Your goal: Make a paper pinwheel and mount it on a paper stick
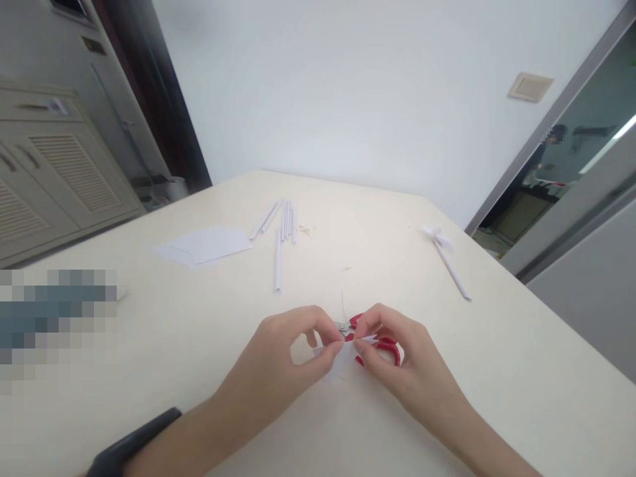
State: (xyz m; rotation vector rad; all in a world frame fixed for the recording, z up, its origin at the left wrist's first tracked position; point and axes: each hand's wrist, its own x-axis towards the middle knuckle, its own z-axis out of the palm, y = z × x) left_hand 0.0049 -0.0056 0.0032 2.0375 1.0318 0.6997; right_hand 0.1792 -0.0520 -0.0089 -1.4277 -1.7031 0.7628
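Observation:
Both hands meet over the near middle of the cream table [497, 371]. My left hand [278, 364] and my right hand [392, 361] pinch opposite ends of a small folded piece of white paper [342, 354] between thumb and fingers. Red-handled scissors [382, 348] lie on the table right behind and under my right hand, partly hidden by it. A dark band [132, 440] sits on my left wrist.
Several rolled white paper sticks [283, 225] lie at the table's far middle, flat white sheets [203, 245] to their left. A paper stick with a bow-like top [444, 255] lies at the right. A blurred patch covers the left edge; cabinets stand beyond.

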